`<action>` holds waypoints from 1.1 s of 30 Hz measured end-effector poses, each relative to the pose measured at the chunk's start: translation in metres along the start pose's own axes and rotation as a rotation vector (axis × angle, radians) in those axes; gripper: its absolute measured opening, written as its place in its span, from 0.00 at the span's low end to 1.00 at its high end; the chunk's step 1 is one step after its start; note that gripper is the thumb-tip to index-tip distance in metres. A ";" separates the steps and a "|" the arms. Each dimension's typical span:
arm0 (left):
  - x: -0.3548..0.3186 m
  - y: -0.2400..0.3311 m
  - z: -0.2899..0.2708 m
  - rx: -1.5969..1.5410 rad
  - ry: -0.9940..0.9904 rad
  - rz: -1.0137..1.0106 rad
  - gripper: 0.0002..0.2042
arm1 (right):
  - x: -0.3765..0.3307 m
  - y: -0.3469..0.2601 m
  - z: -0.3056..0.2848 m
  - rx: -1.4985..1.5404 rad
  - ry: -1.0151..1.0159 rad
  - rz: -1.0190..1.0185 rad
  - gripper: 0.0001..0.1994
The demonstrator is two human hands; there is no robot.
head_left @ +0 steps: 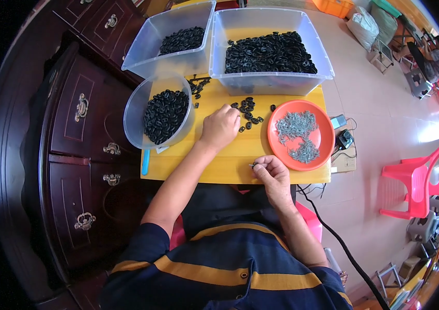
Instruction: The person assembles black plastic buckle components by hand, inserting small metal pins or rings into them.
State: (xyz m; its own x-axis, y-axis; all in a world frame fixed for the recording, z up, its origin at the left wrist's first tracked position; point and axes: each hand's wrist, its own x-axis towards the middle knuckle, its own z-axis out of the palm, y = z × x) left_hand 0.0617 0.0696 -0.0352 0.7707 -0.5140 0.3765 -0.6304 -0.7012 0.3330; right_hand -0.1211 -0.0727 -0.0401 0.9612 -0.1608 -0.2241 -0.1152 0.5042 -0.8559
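Both hands point(221, 126) point(274, 175) are over the yellow worktop point(219, 168). Thumb and fingers of the right hand pinch a small dark piece point(254, 165) with a silvery end, near the worktop's close edge. Ahead and to the left of it, the left hand has its fingers curled; whether they grip anything cannot be told. Loose black oval pieces point(249, 106) lie just right of its fingertips. An orange plate point(324, 147) of silvery pins point(297, 125) sits just ahead and right of the right hand. Left of the left hand stands a clear round tub point(132, 126) of black pieces.
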 end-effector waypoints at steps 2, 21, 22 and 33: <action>-0.009 0.000 -0.002 0.007 -0.003 -0.017 0.05 | 0.000 0.000 -0.001 -0.012 -0.005 -0.003 0.05; -0.088 0.054 -0.051 -0.986 -0.244 -0.257 0.10 | 0.002 -0.020 0.019 0.308 -0.019 0.028 0.04; -0.087 0.056 -0.052 -0.987 -0.244 -0.258 0.10 | 0.001 -0.020 0.020 0.283 -0.003 0.033 0.05; -0.089 0.050 -0.039 -1.087 -0.237 -0.199 0.10 | 0.003 -0.011 0.015 0.283 0.019 0.026 0.05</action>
State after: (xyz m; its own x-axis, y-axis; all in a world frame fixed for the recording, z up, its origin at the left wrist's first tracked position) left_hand -0.0426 0.0996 -0.0184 0.7918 -0.6030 0.0976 -0.1513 -0.0389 0.9877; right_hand -0.1131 -0.0659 -0.0247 0.9536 -0.1594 -0.2556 -0.0627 0.7248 -0.6861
